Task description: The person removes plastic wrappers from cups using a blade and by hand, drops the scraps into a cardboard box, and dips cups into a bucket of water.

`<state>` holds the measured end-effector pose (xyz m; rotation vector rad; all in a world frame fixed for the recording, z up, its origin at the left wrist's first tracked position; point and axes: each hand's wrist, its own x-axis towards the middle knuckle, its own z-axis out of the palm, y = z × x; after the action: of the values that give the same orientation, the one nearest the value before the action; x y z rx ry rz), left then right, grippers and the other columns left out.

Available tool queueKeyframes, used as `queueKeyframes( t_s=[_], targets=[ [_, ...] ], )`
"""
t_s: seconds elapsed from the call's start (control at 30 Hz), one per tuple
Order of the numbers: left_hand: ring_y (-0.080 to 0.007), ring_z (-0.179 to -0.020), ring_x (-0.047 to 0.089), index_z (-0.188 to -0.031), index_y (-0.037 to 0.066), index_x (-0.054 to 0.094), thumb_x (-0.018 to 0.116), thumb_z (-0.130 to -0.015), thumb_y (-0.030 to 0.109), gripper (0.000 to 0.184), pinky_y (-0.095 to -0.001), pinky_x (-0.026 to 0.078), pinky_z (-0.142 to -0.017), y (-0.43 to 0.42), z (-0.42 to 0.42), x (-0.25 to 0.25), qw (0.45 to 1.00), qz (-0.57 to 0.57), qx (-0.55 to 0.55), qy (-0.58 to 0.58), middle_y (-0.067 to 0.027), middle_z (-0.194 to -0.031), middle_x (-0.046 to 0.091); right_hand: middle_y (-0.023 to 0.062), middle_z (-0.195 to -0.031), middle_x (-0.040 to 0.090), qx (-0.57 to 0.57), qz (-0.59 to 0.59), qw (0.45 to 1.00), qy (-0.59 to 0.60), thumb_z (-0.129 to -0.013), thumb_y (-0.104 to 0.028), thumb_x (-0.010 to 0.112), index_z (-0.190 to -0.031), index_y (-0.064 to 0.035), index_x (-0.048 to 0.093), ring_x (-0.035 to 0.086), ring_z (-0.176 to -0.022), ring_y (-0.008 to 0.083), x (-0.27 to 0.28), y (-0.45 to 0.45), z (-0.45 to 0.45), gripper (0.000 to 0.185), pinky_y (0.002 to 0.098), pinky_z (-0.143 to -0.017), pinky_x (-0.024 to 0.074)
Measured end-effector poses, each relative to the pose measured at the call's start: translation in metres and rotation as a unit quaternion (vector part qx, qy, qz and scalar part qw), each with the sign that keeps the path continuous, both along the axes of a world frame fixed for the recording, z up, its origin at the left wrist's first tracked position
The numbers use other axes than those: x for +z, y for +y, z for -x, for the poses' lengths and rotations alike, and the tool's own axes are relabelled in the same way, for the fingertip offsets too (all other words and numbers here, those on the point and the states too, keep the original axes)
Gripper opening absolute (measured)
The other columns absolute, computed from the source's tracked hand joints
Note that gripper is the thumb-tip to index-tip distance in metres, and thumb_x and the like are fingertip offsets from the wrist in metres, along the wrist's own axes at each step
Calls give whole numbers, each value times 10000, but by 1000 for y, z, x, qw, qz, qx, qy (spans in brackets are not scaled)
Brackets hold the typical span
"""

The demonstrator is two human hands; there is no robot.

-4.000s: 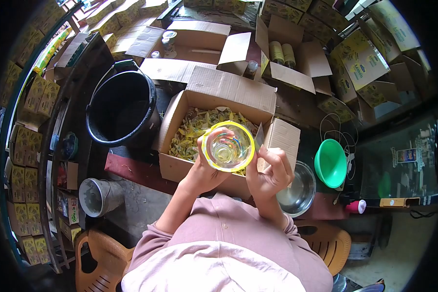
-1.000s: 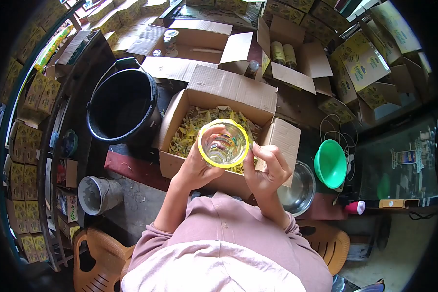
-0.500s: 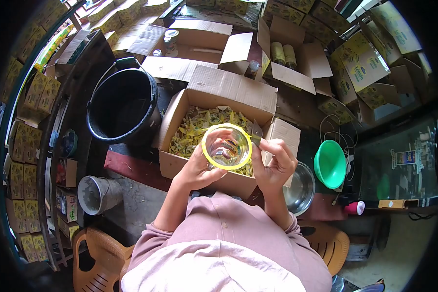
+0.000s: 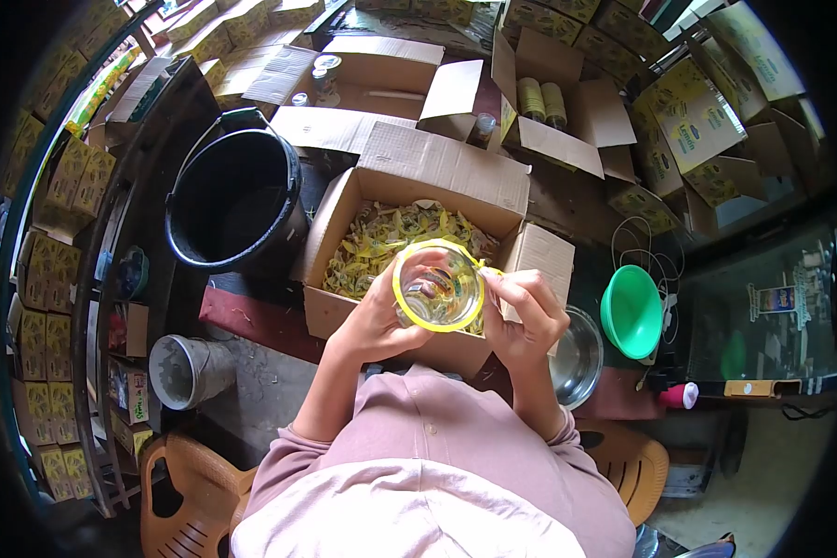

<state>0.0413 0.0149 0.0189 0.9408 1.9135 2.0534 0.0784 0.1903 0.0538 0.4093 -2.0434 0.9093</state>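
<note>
My left hand [image 4: 377,321] is wrapped round a clear see-through jar [image 4: 445,302], its wide mouth tilted toward me. A bright yellow rim [image 4: 437,325] runs round the mouth, with a small yellow bit sticking out at the right. There my right hand [image 4: 527,316] has its thumb and forefinger pinched against the rim; what sits between them is mostly hidden. Under both hands stands an open cardboard box [image 4: 395,346], filled with yellow and pale scraps [image 4: 409,228].
Left of the box are a black bucket [image 4: 293,200] and a grey bucket [image 4: 181,372]. To the right stand a metal bowl [image 4: 581,363] and a green bowl [image 4: 631,316]. Behind are more open cartons [image 4: 344,130], one holding jars. Stacked boxes line both sides.
The jar has shifted slightly right and down. A dark flat piece seen earlier at my right fingertips is now out of sight, and a yellow bit shows there.
</note>
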Motion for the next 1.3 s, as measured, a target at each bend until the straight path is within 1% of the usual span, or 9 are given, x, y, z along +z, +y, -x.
queueKeyframes(
  t_s=[0.2, 0.3, 0.5, 0.77, 0.87, 0.97, 1.07, 1.2, 1.3],
  targets=[
    [-185, -1059, 496, -1245, -1, 368, 621, -687, 96, 620, -310, 417, -896, -2, 4, -2, 999, -27, -16, -9, -118, -1176, 463, 60, -680, 576, 11, 15, 1000, -23, -643, 61, 685, -822, -54, 657, 571, -597, 178, 0, 0, 3, 214, 270, -534, 471],
    [-141, -1008, 497, -1248, -15, 344, 706, -649, 102, 710, -273, 405, -877, -2, 3, -2, 996, -79, -7, -42, -104, -1130, 472, 52, -696, 580, 19, -9, 1000, -17, -637, 67, 677, -836, -52, 660, 580, -620, 179, 0, 2, 4, 232, 274, -544, 482],
    [-211, -1012, 543, -1197, 11, 420, 808, -580, 144, 742, -318, 444, -870, -1, 4, 6, 991, 54, 85, 84, -119, -1119, 520, 44, -746, 592, 22, -128, 991, 25, -630, 53, 663, -858, -38, 660, 589, -682, 179, 5, 10, 2, 245, 284, -589, 506],
    [-262, -947, 559, -1148, 15, 453, 800, -595, 138, 664, -335, 456, -819, 1, 2, 16, 982, 75, 83, 151, -123, -1053, 531, 46, -752, 594, 0, -136, 991, 20, -632, 43, 661, -865, -36, 659, 586, -701, 180, 2, 5, 3, 246, 288, -601, 502],
    [-284, -963, 532, -1142, 20, 459, 798, -596, 136, 654, -351, 453, -799, 4, 1, 11, 982, 74, 69, 160, -125, -1029, 519, 59, -735, 595, 8, -114, 993, 10, -637, 43, 670, -850, -30, 657, 587, -658, 184, 3, 7, 7, 226, 277, -579, 495],
    [-268, -1060, 486, -1185, 27, 427, 805, -582, 128, 718, -345, 447, -834, 3, 8, 1, 980, 62, 46, 185, -127, -1099, 486, 71, -707, 599, 20, 24, 996, -79, -656, 46, 677, -825, -18, 653, 595, -607, 166, 3, 3, 5, 182, 250, -552, 482],
    [-234, -1081, 478, -1222, 29, 386, 806, -578, 106, 773, -335, 446, -859, 7, 4, -13, 997, -42, 39, 48, -115, -1151, 447, 74, -682, 602, 39, 155, 981, -107, -676, 46, 675, -805, -7, 647, 602, -580, 140, -5, 1, 5, 142, 227, -530, 465],
    [-186, -1094, 472, -1280, 63, 318, 794, -594, 52, 836, -317, 434, -877, 9, 6, -18, 993, -42, 80, 72, -93, -1189, 446, 68, -680, 604, 14, 185, 976, -115, -673, 60, 675, -799, 0, 645, 604, -599, 118, -10, 0, 2, 142, 218, -532, 458],
    [-199, -1074, 469, -1272, 73, 292, 771, -646, 68, 789, -324, 443, -852, 13, 7, -19, 994, -83, 52, 43, -100, -1172, 401, 72, -679, 602, 5, 200, 975, -93, -662, 64, 684, -802, 4, 642, 597, -599, 119, -9, -3, -1, 159, 219, -531, 452]
  ],
)
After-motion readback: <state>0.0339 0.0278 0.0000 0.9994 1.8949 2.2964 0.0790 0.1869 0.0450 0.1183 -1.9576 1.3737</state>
